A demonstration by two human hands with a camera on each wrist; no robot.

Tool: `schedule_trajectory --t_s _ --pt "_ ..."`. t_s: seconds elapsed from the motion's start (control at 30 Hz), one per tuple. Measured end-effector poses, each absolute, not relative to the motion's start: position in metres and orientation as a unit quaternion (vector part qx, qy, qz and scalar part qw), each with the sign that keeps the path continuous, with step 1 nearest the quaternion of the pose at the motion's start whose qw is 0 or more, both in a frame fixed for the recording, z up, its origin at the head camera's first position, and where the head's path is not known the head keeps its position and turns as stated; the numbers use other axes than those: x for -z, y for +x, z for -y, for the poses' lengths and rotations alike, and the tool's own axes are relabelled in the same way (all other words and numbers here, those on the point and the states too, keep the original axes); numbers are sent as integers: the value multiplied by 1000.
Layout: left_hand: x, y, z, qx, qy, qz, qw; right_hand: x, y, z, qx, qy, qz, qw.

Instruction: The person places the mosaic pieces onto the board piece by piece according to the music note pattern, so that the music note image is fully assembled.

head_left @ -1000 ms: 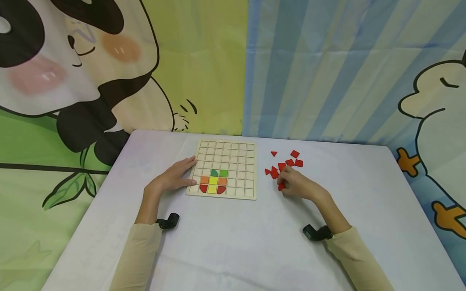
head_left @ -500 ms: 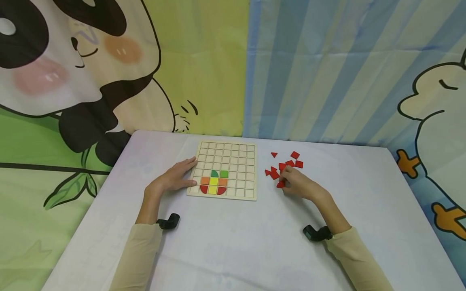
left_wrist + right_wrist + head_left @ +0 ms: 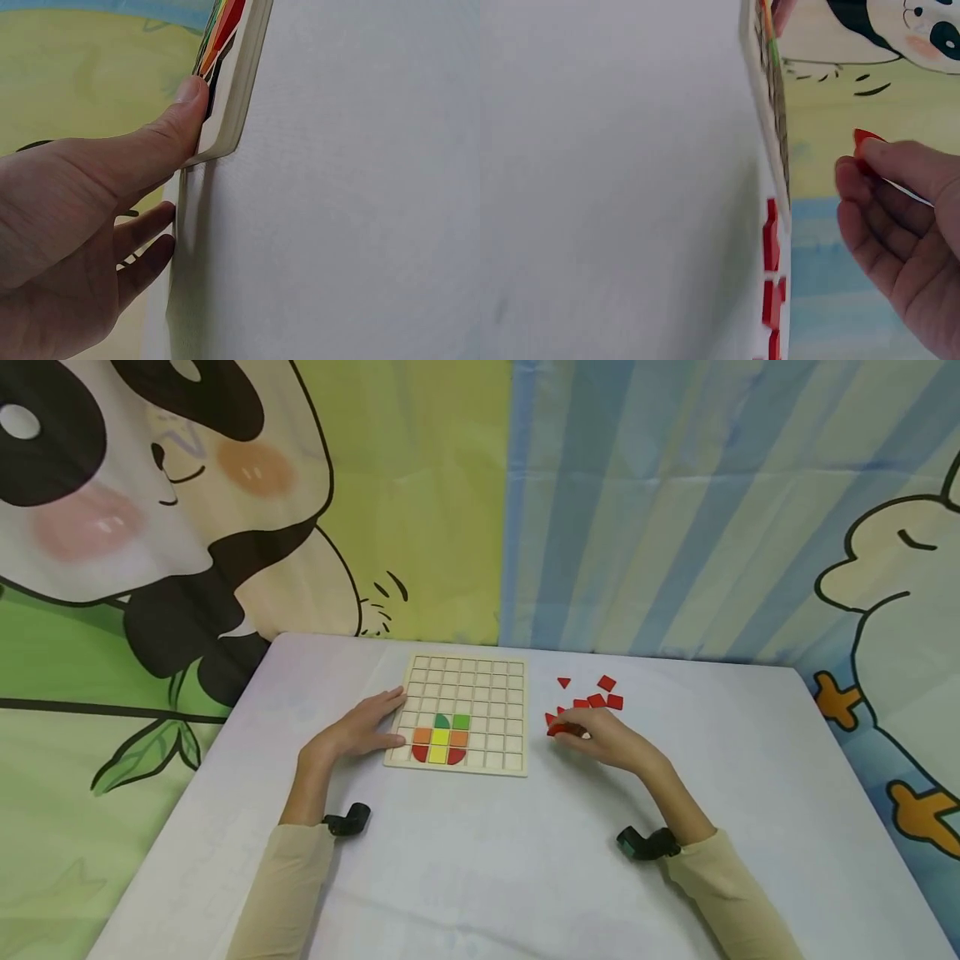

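Observation:
My left hand (image 3: 358, 727) rests at the left edge of a pale wooden grid board (image 3: 495, 693), its fingers along the side. In the left wrist view, the thumb (image 3: 187, 105) lies on the board's face near a corner. Orange, yellow, green and red pieces (image 3: 440, 742) fill several squares in the board's lower left. To the right of the board, my right hand (image 3: 607, 739) pinches a small red piece (image 3: 864, 142) between thumb and fingers. In the right wrist view that piece is above the tabletop, and its full shape is partly covered by the fingertips.
Several loose red squares and triangles (image 3: 596, 701) lie right of the board, partly behind my right hand. A white cloth (image 3: 480, 860) covers the table. Behind it hangs a cartoon backdrop (image 3: 420, 502). Black wrist cameras (image 3: 348, 820) sit on both wrists.
My right hand has risen from the red pile and shifted left toward the board, with a red piece in its fingertips. My left hand stays at the board's edge.

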State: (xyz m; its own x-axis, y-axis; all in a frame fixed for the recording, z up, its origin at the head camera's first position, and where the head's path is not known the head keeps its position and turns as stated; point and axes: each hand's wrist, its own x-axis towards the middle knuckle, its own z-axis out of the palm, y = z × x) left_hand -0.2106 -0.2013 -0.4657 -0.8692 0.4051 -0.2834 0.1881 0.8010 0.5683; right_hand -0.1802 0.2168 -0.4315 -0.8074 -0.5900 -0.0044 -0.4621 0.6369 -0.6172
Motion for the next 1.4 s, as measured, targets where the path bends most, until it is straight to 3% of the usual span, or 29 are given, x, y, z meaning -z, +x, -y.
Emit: schedule_trajectory --t_s 0.27,0.53,0.7,0.97,1.4 --pt "472 -212 205 -271 175 -927 192 427 -193 -161 452 -262 -847 101" --pt "472 -213 200 -269 162 -928 202 410 -223 -88 488 -283 -822 75" --pt "473 -214 195 -270 170 -925 207 407 -234 -56 475 -295 -824 90" --pt "467 -211 200 -267 154 -929 204 427 -247 -31 412 -301 -850 134" --pt "461 -210 200 -274 164 -927 200 445 -246 -14 307 -284 -895 155"
